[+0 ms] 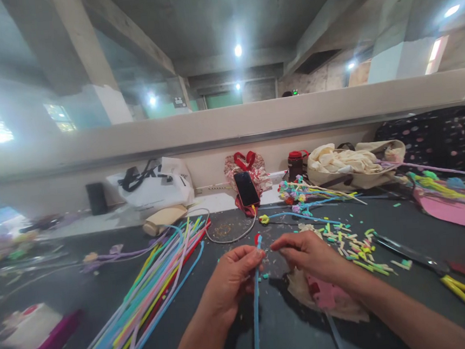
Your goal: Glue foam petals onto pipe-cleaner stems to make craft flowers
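Observation:
My left hand [241, 269] pinches a blue pipe cleaner [256, 313] between thumb and fingertips, close to its upper end. The stem hangs down towards me, and a small red piece [257, 239] shows at its top. To the right of that tip hovers my right hand [304, 252], fingers bent, index finger stretched forward and apart from the stem; nothing shows in it. Beneath my right forearm lie a crumpled beige wrap and a pink piece [326, 295], partly hidden. Left of my left hand is a bundle of multicoloured pipe cleaners [146, 307].
Cut pipe-cleaner bits [356, 248] litter the right side, with yellow-and-red-handled cutters [440, 270] beyond. A phone [246, 188] on a cable leans on a patterned bag at the back. Finished-looking flower stems [299, 193], a dark red-lidded bottle [295, 164] and bags line the wall.

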Action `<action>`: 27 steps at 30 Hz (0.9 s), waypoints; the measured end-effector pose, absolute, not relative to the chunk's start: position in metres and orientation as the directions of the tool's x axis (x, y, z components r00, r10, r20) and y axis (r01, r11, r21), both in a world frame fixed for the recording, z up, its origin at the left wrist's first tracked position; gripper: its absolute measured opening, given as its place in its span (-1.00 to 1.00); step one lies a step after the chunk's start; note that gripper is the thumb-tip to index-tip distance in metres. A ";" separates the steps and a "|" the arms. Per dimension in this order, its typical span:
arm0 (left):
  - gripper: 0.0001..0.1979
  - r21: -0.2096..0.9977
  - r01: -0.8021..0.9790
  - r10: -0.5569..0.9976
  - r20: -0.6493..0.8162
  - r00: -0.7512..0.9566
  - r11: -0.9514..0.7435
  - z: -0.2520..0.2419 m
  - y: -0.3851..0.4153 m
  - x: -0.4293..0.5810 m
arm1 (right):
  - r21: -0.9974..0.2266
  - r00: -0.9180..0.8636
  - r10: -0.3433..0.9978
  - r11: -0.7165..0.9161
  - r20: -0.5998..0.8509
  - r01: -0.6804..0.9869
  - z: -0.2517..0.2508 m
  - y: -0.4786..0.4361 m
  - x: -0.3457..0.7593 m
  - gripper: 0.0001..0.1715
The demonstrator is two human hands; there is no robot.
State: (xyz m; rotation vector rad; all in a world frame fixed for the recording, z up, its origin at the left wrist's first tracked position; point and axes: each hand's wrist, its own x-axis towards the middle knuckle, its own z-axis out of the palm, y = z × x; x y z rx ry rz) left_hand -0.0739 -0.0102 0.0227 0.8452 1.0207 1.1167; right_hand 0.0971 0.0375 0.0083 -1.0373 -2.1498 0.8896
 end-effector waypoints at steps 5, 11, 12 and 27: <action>-0.81 0.926 -0.289 0.969 -0.220 0.114 0.244 0.023 -0.012 -0.072 | -0.550 -0.504 0.816 0.569 0.283 0.612 0.008 0.038 0.098 -0.73; -0.82 0.934 -0.283 0.976 -0.207 0.068 0.218 0.023 -0.016 -0.065 | -0.542 -0.652 0.636 0.747 0.413 0.385 0.009 0.038 0.101 -0.54; -0.81 0.932 -0.284 0.974 -0.212 0.073 0.225 0.022 -0.016 -0.063 | -0.560 -0.644 0.643 0.738 0.414 0.377 0.011 0.038 0.101 -0.57; -0.77 0.902 -0.288 0.932 -0.250 0.261 0.323 0.002 -0.019 -0.033 | -0.503 -0.528 0.806 0.584 0.266 0.638 0.028 0.005 0.165 -0.53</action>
